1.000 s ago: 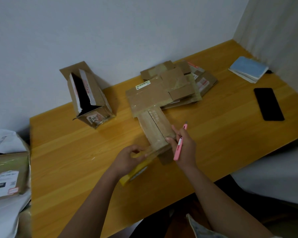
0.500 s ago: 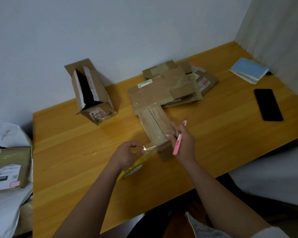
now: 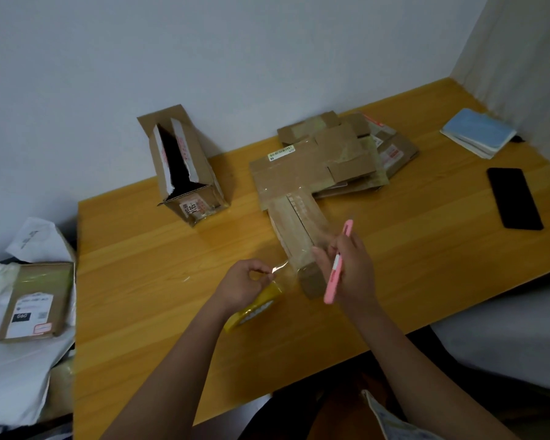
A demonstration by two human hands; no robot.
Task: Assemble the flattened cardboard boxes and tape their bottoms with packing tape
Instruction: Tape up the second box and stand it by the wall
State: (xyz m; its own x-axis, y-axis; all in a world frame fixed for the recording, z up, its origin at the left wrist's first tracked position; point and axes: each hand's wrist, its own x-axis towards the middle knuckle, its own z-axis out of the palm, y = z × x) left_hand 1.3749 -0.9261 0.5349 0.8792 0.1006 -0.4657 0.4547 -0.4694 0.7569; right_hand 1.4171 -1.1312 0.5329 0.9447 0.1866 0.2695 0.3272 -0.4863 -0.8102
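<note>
A small brown cardboard box (image 3: 299, 230) lies on the wooden table (image 3: 146, 274) with its taped face up. My left hand (image 3: 245, 285) grips a yellow roll of clear packing tape (image 3: 258, 304) and a strip of tape (image 3: 283, 268) stretches from it to the box's near end. My right hand (image 3: 350, 268) holds a pink utility knife (image 3: 337, 268) and rests against the box's near right corner. Behind it lies a pile of flattened cardboard boxes (image 3: 331, 157).
An assembled box (image 3: 185, 166) lies on its side with open flaps at the back left. A black phone (image 3: 515, 198) and a blue notebook (image 3: 477, 131) are at the right. A labelled parcel (image 3: 35, 301) sits off the table's left edge on white bags.
My left hand has pulled the tape roll a little away from the box toward the left, stretching the strip. My right hand stays at the box's end with the knife.
</note>
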